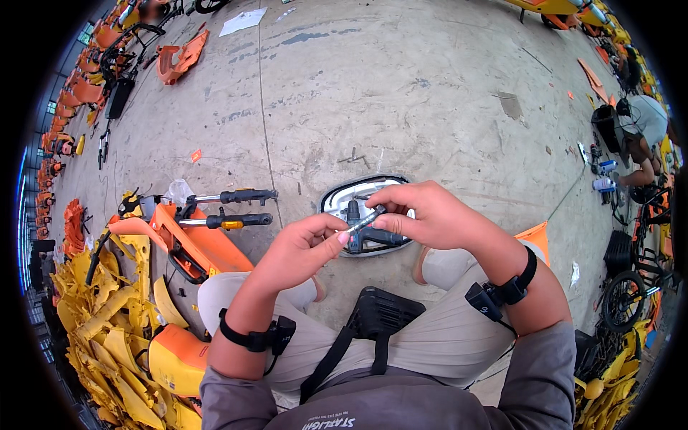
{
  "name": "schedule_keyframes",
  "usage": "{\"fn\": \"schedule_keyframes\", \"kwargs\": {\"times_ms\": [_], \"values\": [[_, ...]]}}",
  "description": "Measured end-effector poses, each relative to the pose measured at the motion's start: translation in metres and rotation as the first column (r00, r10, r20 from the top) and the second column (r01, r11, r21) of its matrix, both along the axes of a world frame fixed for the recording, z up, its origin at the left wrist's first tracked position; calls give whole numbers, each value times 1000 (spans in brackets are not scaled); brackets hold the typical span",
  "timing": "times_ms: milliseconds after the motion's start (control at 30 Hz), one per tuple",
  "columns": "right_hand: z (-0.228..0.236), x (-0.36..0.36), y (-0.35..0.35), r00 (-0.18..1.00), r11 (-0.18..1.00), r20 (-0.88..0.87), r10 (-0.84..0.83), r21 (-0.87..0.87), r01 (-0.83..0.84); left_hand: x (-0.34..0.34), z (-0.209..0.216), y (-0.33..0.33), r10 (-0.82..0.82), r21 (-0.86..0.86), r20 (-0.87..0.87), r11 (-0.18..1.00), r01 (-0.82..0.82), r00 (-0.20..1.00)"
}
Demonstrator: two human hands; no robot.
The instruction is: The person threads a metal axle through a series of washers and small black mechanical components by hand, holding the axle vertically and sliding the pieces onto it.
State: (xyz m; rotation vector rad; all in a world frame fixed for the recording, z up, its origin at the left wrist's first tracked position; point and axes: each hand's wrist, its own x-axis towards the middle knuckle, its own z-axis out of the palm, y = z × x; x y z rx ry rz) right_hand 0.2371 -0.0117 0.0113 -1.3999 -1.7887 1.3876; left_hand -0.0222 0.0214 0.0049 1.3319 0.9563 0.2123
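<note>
My left hand (pixel 304 245) and my right hand (pixel 423 213) meet in front of me, both closed in a pinch on a short, slim metal rod (pixel 363 221). Its left part is silvery and its right end dark; the exact kind is too small to tell. My left fingertips grip the lower left end, my right thumb and forefinger the upper right end. Beneath the hands, on the floor between my feet, lies a shallow white tray with a black rim (pixel 331 192). A dark cordless drill (pixel 352 209) rests in it, partly hidden by the rod and fingers.
At left, a front fork with two tubes (pixel 228 221) lies by an orange body panel (pixel 208 247). Yellow plastic panels (pixel 107 315) are heaped beyond my left arm. Another person (pixel 641 125) crouches at far right, above a bicycle-like wheel (pixel 622 301). An orange shell (pixel 180 57) lies far left.
</note>
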Motion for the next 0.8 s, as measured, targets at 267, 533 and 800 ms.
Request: {"fn": "schedule_keyframes", "kwargs": {"times_ms": [267, 533, 800], "values": [[-4, -1, -2, 997, 996, -82, -7, 91, 14, 1, 2, -1, 21, 16, 38, 1000, -21, 999], [1, -2, -4, 991, 936, -125, 42, 352, 4, -7, -1, 2, 40, -180, 173, 984, -8, 984], [1, -6, -7, 981, 854, -175, 88, 519, 16, -12, 0, 6, -19, -385, 388, 905, 181, 922]]}}
